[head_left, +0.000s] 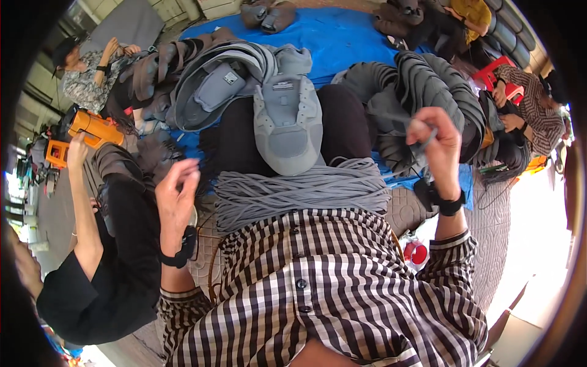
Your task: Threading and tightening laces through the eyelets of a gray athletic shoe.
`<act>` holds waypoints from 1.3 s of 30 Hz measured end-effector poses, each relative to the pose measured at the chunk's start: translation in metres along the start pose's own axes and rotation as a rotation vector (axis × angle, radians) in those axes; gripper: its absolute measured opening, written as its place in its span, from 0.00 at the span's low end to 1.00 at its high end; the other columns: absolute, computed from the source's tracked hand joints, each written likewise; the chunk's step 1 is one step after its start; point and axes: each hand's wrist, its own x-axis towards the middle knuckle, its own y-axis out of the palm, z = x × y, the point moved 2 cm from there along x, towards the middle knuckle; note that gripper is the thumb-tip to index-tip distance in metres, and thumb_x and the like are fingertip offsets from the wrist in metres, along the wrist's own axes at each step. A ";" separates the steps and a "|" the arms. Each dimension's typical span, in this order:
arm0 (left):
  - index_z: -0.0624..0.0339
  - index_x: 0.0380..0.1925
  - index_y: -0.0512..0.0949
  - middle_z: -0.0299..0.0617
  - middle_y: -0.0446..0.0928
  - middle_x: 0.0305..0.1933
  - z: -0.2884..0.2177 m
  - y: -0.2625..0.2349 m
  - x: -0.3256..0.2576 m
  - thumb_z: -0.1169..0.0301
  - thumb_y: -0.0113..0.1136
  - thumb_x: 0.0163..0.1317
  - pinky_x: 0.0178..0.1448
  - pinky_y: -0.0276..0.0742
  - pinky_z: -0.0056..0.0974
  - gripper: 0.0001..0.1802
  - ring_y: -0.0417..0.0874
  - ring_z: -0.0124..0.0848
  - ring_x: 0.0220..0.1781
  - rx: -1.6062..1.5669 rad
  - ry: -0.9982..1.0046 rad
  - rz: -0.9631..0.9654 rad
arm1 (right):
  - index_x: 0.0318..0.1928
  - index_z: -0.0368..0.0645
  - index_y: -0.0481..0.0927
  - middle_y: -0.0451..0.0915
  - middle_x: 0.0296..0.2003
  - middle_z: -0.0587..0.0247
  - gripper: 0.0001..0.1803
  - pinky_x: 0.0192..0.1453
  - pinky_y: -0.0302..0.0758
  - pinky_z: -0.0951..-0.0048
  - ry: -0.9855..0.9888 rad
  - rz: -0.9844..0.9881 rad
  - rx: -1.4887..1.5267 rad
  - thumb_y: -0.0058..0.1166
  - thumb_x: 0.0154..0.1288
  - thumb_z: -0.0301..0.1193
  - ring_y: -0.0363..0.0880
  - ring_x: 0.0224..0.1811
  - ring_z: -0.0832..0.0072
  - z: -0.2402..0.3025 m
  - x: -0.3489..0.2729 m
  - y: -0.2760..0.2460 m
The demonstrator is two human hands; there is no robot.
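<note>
A grey shoe upper (287,125) rests across my thighs, its toe toward me and its eyelet rows bare of lace. Below it, a thick bundle of grey shoelaces (299,191) lies over my lap. My right hand (437,137) is raised to the right of the shoe upper, fingers pinched on a grey shoelace (423,144), slightly blurred. To the left of the bundle, my left hand (177,199) is lifted with bent fingers and the thumb apart; I see nothing in it. Neither hand touches the shoe upper.
Stacked grey uppers (437,92) stand at the right, and more uppers (223,79) at the left. A blue tarp (330,37) spreads behind. Close on my left sits a person in black (101,287); other people work farther off. A red cup (416,252) is near my right elbow.
</note>
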 end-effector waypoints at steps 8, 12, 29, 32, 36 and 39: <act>0.67 0.54 0.73 0.49 0.79 0.52 -0.139 0.008 0.038 0.69 0.55 0.69 0.49 0.77 0.34 0.17 0.81 0.35 0.52 -0.854 0.439 0.392 | 0.42 0.35 0.78 0.79 0.29 0.61 0.07 0.35 0.77 0.76 -0.228 0.378 0.061 0.46 0.72 0.22 0.81 0.30 0.78 0.047 0.019 0.110; 0.71 0.61 0.64 0.56 0.79 0.46 -0.170 -0.013 0.025 0.61 0.60 0.62 0.47 0.78 0.37 0.33 0.82 0.39 0.44 -1.119 0.530 0.422 | 0.41 0.34 0.78 0.80 0.30 0.60 0.07 0.34 0.77 0.76 -0.260 0.481 0.003 0.46 0.73 0.24 0.81 0.30 0.78 0.069 0.016 0.116; 0.72 0.61 0.64 0.58 0.78 0.48 -0.194 -0.030 0.026 0.65 0.59 0.60 0.50 0.77 0.40 0.32 0.81 0.41 0.47 -1.171 0.632 0.106 | 0.40 0.36 0.79 0.81 0.25 0.64 0.08 0.34 0.77 0.78 -0.142 0.514 0.041 0.48 0.73 0.27 0.81 0.28 0.79 0.037 0.008 0.110; 0.72 0.61 0.64 0.58 0.78 0.49 -0.192 -0.034 0.027 0.66 0.59 0.60 0.50 0.77 0.41 0.32 0.81 0.41 0.47 -1.179 0.639 0.044 | 0.40 0.36 0.79 0.80 0.24 0.64 0.09 0.34 0.76 0.78 -0.117 0.525 0.032 0.47 0.73 0.27 0.80 0.27 0.80 0.032 0.009 0.112; 0.72 0.61 0.64 0.59 0.77 0.49 -0.194 -0.042 0.031 0.66 0.58 0.59 0.51 0.77 0.41 0.32 0.80 0.42 0.48 -1.174 0.682 -0.032 | 0.40 0.37 0.79 0.80 0.24 0.64 0.09 0.34 0.75 0.77 -0.096 0.539 0.003 0.47 0.74 0.28 0.80 0.27 0.79 0.029 0.012 0.113; 0.72 0.61 0.64 0.59 0.77 0.49 -0.199 -0.052 0.037 0.67 0.58 0.59 0.51 0.76 0.42 0.32 0.80 0.42 0.48 -1.162 0.754 -0.091 | 0.40 0.36 0.78 0.79 0.24 0.63 0.09 0.32 0.75 0.77 -0.093 0.533 -0.014 0.46 0.74 0.28 0.79 0.26 0.78 0.029 0.009 0.114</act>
